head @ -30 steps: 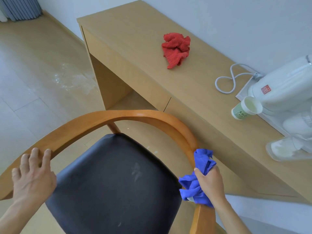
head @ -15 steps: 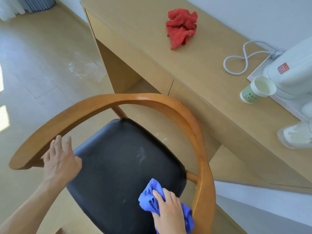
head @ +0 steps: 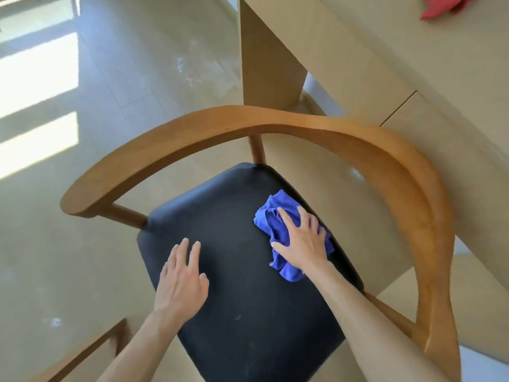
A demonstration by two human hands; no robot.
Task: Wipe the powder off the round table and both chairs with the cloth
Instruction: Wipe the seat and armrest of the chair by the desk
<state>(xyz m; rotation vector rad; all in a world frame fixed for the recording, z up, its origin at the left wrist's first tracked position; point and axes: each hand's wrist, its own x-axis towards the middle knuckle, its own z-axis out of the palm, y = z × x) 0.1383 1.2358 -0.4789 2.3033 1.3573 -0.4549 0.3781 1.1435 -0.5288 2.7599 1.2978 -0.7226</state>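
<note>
A chair with a curved wooden backrest (head: 303, 122) and a black padded seat (head: 248, 312) fills the view. My right hand (head: 301, 241) presses a crumpled blue cloth (head: 275, 216) flat against the right side of the seat, fingers spread and straight. My left hand (head: 181, 282) rests flat on the seat's left part, fingers extended, holding nothing. A faint pale smudge of powder (head: 237, 317) shows on the seat near the front.
A light wooden desk (head: 385, 51) stands close behind the chair, with a red cloth (head: 443, 8) at its top right. White powder (head: 192, 70) is scattered on the floor to the left of the desk. Part of another wooden frame (head: 82, 351) shows at lower left.
My right hand slid the blue cloth from the seat's near edge to its right side. My left hand left the backrest arm and came down onto the seat. The view tilted lower.
</note>
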